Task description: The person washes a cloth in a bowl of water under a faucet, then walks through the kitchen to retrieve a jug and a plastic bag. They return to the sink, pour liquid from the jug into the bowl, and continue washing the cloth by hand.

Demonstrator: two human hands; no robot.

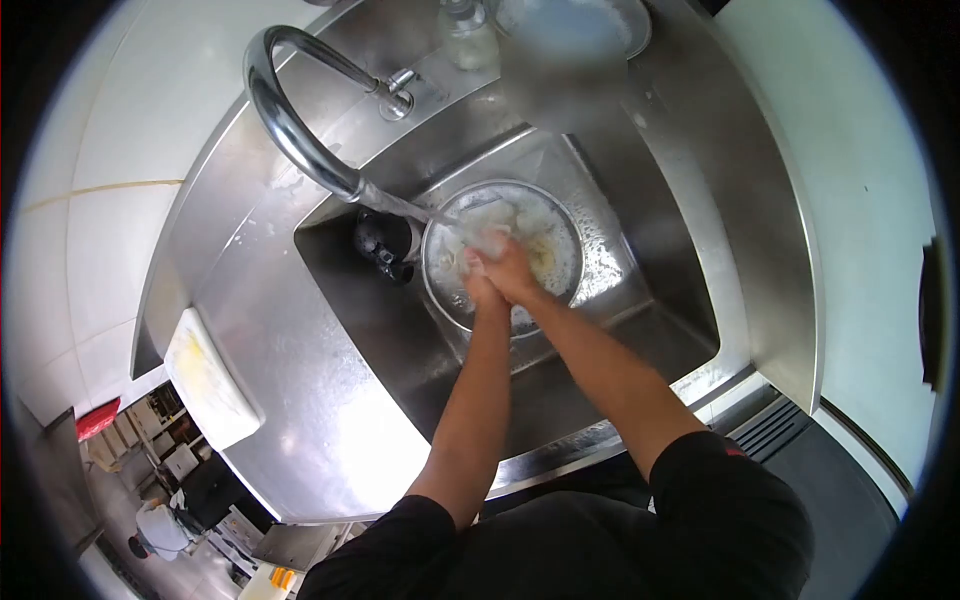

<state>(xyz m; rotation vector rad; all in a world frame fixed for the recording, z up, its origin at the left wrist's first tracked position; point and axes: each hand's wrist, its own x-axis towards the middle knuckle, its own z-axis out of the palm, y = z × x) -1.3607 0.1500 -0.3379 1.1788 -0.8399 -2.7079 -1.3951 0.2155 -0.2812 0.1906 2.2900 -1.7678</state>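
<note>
Water runs from the curved metal faucet [300,140] into a round metal bowl [577,262] standing in the steel sink [640,350]. The bowl holds sudsy water and something pale that I cannot make out. Over the bowl, beside the stream, my left hand [482,280] and my right hand [510,268] are together, both blurred. Their fingers press round a whitish, soft-looking thing, perhaps a cloth, partly hidden by the hands and the splashing water.
A black object [383,245] lies in the sink left of the bowl. On the left counter is a white board [210,385] with yellow stains. Behind the sink stand a clear bottle [468,35] and a round container [636,28]. Another person [160,528] is far off at lower left.
</note>
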